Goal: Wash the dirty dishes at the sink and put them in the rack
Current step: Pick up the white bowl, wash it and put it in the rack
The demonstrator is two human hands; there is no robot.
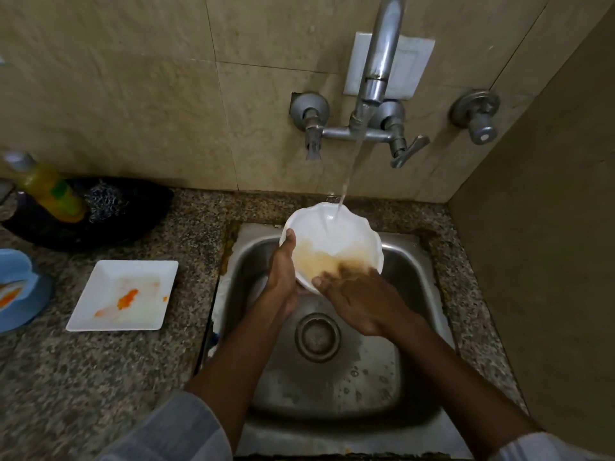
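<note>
A white scalloped bowl (327,232) with brownish residue and water in it is held over the steel sink (409,281), under the running tap (379,71). My left hand (283,271) grips the bowl's left rim, thumb on the edge and fingers underneath. My right hand (356,297) reaches into the bowl at its near right side, its blurred fingers lying on the dirty inner surface. A dirty white square plate (124,294) with orange smears lies on the granite counter to the left of the sink.
A blue dish (16,287) with orange residue sits at the far left edge. Behind it, a black tray (139,221) holds a yellow soap bottle (50,191) and a steel scrubber (104,201). A wall rises close on the right.
</note>
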